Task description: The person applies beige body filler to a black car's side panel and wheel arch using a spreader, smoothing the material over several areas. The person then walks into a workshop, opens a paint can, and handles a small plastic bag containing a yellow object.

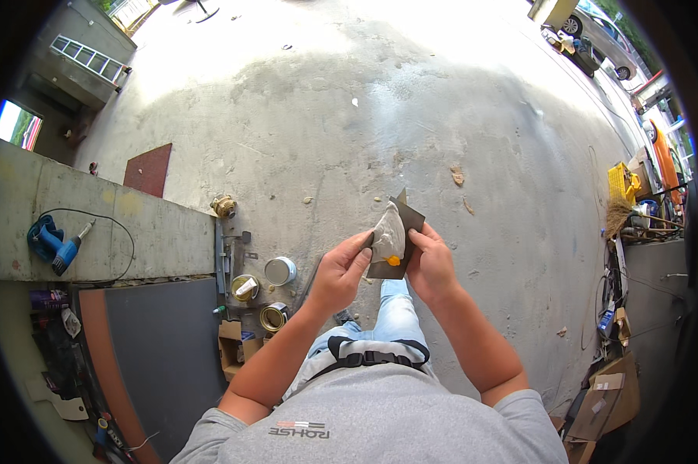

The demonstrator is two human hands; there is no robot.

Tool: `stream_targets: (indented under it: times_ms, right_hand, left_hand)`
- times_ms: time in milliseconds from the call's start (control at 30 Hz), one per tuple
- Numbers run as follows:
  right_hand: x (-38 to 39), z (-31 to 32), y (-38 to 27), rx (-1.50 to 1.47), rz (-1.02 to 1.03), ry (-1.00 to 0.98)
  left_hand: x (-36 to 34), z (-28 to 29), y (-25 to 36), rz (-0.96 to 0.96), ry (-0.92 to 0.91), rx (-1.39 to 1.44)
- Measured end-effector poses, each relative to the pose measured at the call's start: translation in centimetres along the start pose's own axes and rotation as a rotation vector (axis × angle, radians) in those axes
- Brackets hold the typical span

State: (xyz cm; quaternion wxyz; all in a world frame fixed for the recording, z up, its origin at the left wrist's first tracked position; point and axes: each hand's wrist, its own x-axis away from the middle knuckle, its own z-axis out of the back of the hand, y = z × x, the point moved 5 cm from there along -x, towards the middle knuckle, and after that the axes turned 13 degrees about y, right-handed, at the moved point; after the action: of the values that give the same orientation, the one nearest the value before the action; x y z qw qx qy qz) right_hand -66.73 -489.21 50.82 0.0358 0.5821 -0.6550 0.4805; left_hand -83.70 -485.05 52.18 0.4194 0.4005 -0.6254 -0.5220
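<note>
In front of my waist, both hands hold thin dark flat spreaders. My right hand (432, 267) is closed on the dark rectangular spreader (415, 219), its thumb along the edge. A mound of pale grey putty (388, 233) lies across it, with a small orange-yellow blob of paste (393, 261) at the lower end. My left hand (341, 272) pinches a second dark spreader (370, 240) at the putty's left side. Most of that spreader is hidden by the putty and my fingers.
Left of my legs stand an open can (244, 288), a closed tin (280, 271), another can (274, 316) and a cardboard box (237, 347). A blue heat gun (67, 251) with its cord lies on the concrete ledge (163, 240). At right are a yellow crate (622, 182) and cardboard (606, 398).
</note>
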Motion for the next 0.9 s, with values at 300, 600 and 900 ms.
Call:
stream_targets:
  times_ms: [300,600,900]
  right_hand:
    - [-14.2,-2.8,-14.5,-0.009,0.023,-0.087]
    - [-21.6,-6.7,-26.5,0.463,0.109,-0.46]
    - [-28.8,-12.6,-29.4,1.072,0.429,-0.726]
  left_hand:
    - [-14.1,-8.2,2.5,-0.175,-0.197,-0.523]
    - [-26.1,-9.2,2.1,0.205,0.048,-0.008]
    - [-36.5,-6.1,3.2,0.143,0.112,0.043]
